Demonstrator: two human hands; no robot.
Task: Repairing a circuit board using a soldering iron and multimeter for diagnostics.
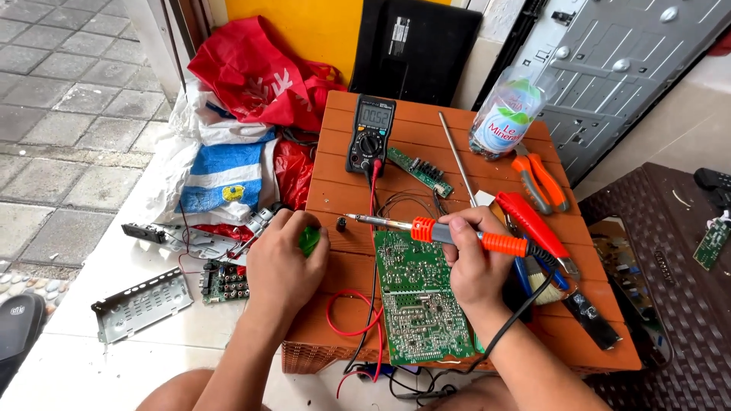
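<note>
Soldering iron with orange grip and metal tip (434,230): my right hand (476,262) is clamping it, tip pointing left over the upper edge of the green printed circuit board (417,301), which is lying flat on the orange slatted plastic bench (335,164). My left hand (283,266) is closing around a small green object (309,240) at the bench's left edge. A black digital multimeter (371,133) is sitting behind, its red lead (350,316) trailing forward. Orange-handled pliers (542,181) and a clear plastic water bottle (505,113) are lying at the right.
</note>
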